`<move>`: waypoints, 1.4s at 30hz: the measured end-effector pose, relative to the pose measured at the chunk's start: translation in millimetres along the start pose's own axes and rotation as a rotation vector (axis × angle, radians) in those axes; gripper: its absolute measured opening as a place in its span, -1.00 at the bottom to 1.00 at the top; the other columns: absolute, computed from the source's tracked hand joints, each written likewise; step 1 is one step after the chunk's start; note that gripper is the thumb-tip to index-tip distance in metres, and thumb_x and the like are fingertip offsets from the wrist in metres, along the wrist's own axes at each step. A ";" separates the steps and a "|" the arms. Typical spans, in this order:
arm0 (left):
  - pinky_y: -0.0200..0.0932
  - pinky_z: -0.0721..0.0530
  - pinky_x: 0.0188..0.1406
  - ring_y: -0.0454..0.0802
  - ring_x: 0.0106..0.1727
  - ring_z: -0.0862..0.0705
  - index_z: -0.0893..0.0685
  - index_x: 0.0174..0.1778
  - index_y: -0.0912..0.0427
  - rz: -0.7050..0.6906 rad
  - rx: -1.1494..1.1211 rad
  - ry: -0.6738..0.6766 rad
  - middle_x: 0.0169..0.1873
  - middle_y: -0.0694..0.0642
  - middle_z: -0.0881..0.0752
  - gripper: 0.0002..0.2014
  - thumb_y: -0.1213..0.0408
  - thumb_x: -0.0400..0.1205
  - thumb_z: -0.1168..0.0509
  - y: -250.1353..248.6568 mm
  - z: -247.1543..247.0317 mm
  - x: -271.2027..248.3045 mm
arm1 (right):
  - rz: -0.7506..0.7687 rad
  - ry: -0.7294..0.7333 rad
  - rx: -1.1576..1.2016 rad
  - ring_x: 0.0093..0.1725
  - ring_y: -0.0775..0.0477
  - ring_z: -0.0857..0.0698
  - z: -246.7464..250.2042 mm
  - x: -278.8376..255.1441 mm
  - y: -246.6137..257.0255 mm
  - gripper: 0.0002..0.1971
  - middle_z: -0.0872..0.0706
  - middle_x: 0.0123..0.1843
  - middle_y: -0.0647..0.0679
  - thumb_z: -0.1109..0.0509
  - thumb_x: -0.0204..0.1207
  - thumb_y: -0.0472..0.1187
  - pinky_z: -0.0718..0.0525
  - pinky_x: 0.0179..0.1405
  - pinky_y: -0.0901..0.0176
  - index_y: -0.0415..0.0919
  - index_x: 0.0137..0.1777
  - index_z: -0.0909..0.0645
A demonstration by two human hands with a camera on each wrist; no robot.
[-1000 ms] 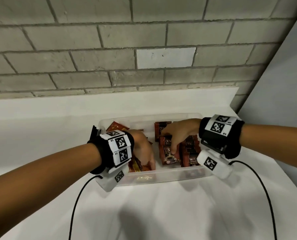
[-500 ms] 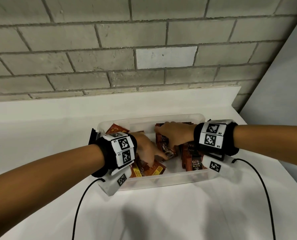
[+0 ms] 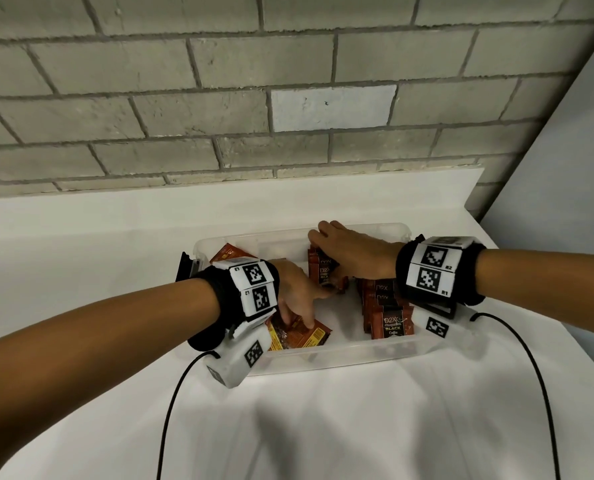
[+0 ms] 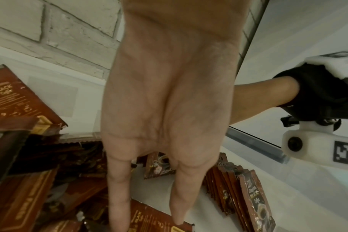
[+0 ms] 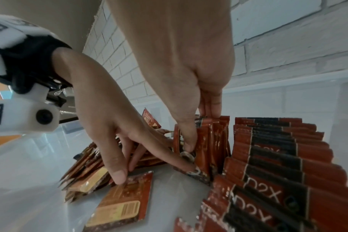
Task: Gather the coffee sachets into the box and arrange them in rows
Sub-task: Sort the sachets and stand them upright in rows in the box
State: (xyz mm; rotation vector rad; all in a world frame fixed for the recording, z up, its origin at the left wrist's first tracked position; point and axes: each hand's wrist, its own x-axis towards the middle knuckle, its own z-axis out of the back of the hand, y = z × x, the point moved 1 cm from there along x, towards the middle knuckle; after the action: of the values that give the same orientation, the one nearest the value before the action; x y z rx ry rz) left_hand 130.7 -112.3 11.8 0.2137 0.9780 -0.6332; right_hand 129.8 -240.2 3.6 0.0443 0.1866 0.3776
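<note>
Nearest the box's front wall, the left hand pressed outstretched fingers on a loose flat sachet, likely to slide it over. Right of it stood a finished row. Toward the box's back wall, the right hand pinched an upright bundle, steadying it.

Head cam high, looks down-fwd at box; 2 wrist cams close inside it, all share sachets.
</note>
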 end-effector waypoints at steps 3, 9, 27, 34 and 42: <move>-0.09 -0.40 0.49 0.02 0.28 -0.67 0.14 0.67 -0.14 -0.004 -0.027 -0.007 0.63 0.19 -0.23 -0.23 0.18 0.69 -0.23 -0.2 0.5 -2.3 | -0.065 -0.014 0.074 -0.04 -0.03 -0.39 14.9 -6.4 -4.6 -0.56 -0.42 0.00 -0.13 -0.48 0.48 -0.18 -0.34 -0.31 0.25 -0.34 0.22 -0.38; -0.06 -0.41 0.50 0.04 0.26 -0.69 0.14 0.65 -0.24 -0.016 -0.062 0.018 0.67 0.16 -0.04 -0.19 0.20 0.67 -0.28 0.3 0.9 4.5 | -0.219 0.204 0.050 -0.56 0.03 -0.22 28.4 -12.3 -23.0 -0.53 -0.26 -0.57 -0.09 -0.23 0.47 -0.52 -0.10 -0.59 0.37 -0.22 -0.60 -0.18; -0.16 -0.51 0.29 0.06 0.28 -0.68 0.07 0.65 -0.26 -0.053 -0.125 0.009 0.67 0.12 -0.07 -0.19 0.27 0.65 -0.30 -4.5 4.7 13.6 | -0.457 0.310 0.150 -0.12 -0.05 -0.41 14.5 -11.4 -26.8 -0.73 -0.38 -0.27 -0.07 -0.07 0.56 -0.39 -0.26 -0.32 0.31 -0.24 -0.39 -0.30; -0.22 -0.57 0.20 0.06 0.28 -0.67 0.04 0.65 -0.24 -0.085 -0.168 0.004 0.67 0.07 -0.09 -0.19 0.33 0.63 -0.31 -5.6 4.9 15.5 | -0.537 0.294 0.261 -0.21 -0.06 -0.43 16.3 -9.9 -26.3 -0.83 -0.41 -0.29 -0.07 -0.14 0.48 -0.37 -0.33 -0.40 0.26 -0.25 -0.35 -0.37; -0.26 -0.57 0.15 0.13 0.39 -0.58 0.00 0.67 -0.15 -0.101 -0.208 0.012 0.67 0.10 -0.09 -0.20 0.41 0.64 -0.29 -8.2 3.9 15.0 | -0.533 0.292 0.311 -0.36 -0.01 -0.40 15.8 -12.6 -22.9 -0.84 -0.44 -0.32 -0.07 -0.13 0.50 -0.36 -0.30 -0.45 0.24 -0.25 -0.32 -0.37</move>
State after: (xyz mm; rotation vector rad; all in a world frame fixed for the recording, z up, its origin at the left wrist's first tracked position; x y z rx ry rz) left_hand 134.6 -126.7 2.5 -0.0154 1.0633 -0.6176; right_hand 129.6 -266.2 19.5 0.2411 0.5314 -0.1823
